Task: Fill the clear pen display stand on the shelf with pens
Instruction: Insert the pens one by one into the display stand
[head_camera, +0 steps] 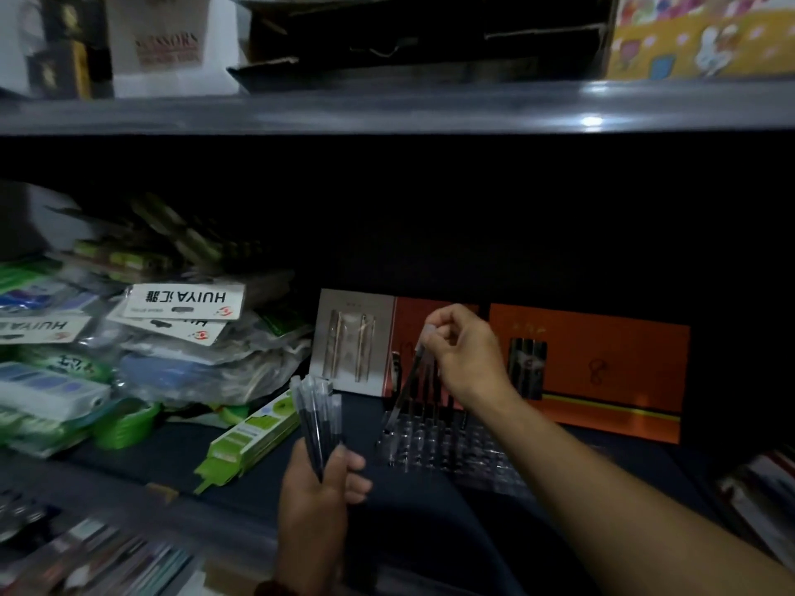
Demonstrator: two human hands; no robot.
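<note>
Pens sit bunched in my left hand, held tight near the front edge of the shelf. Farther in, my right hand pinches one pen, tilted, its tip at the clear stand on the shelf. Orange boxes crowd close behind. The back is too dark to see.

You are working in dim light; behind your right-hand fingers the shelf recess sinks into near-black shadow. High above them, glare spots the glossy grey metal shelf edge. Left of them, the plastic-wrapped stationery packets smear with blur.
</note>
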